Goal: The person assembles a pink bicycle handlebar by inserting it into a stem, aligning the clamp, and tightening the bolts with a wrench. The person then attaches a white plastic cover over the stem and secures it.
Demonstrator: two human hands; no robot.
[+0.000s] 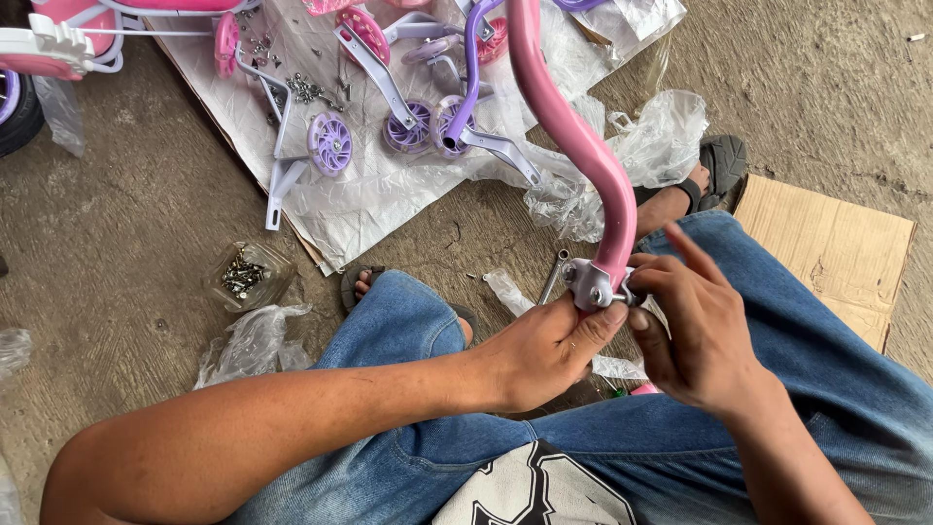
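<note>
Right now my left hand (pixel 544 355) is closed around the underside of the grey clamp (pixel 589 284) at the low end of the pink tube (pixel 573 136), thumb pressed up against its side, so the fitting sits steady over my lap. My right hand (pixel 695 326) comes in from the other side, fingertips pinched together on something small at the clamp's edge; it looks like a bolt or nut, but my fingers hide it, so I cannot tell which. Holding the clamp from below leaves its side open to the right fingers, I judge.

The tube rises from the clamp and curves away from me, up past the top of the view. I sit on the concrete floor with my knees up in blue jeans (pixel 408 326), a sandal (pixel 724 165) on the far foot. A metal wrench (pixel 554 277) lies on the floor just beside the clamp, partly behind my left hand.

Farther out, a plastic sheet (pixel 389 194) over cardboard carries purple training wheels (pixel 330 144) on white brackets, pink wheels and a scatter of loose screws (pixel 306 89). A small clear tub (pixel 243 275) of screws stands near my left knee, with crumpled plastic bags (pixel 248 340) beside it. A flat cardboard piece (pixel 826 238) lies to my right. Part of a pink and white bike frame (pixel 58 39) shows at the far left corner. Nothing stands between my hands and the clamp.
</note>
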